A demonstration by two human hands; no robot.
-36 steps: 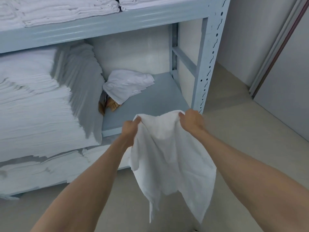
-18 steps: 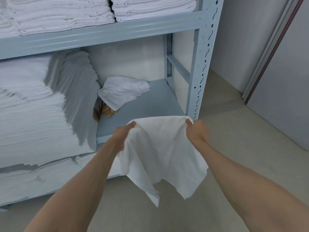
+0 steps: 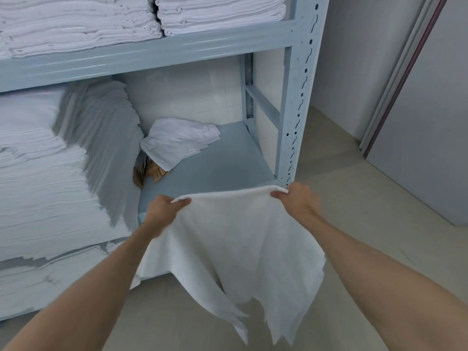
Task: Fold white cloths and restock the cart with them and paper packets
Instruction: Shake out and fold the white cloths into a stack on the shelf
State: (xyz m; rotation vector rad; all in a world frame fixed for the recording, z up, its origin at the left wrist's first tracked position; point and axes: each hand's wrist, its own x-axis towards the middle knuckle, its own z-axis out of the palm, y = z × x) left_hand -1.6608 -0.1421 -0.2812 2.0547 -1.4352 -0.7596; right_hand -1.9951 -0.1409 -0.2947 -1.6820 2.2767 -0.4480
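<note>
White cloth (image 3: pixel 233 239), no legible labels

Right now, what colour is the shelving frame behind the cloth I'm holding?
Pale blue-grey painted metal frame, seen in the head view, the only one.

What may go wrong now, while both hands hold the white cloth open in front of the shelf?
1. The cloth is pinched only at its top corners by the left hand and the right hand; one grip might slip, dropping it on the floor.
2. Its ragged lower edge hangs uneven, so the fold may come out crooked.
3. The right hand is close to the shelf post and might knock it.
</note>
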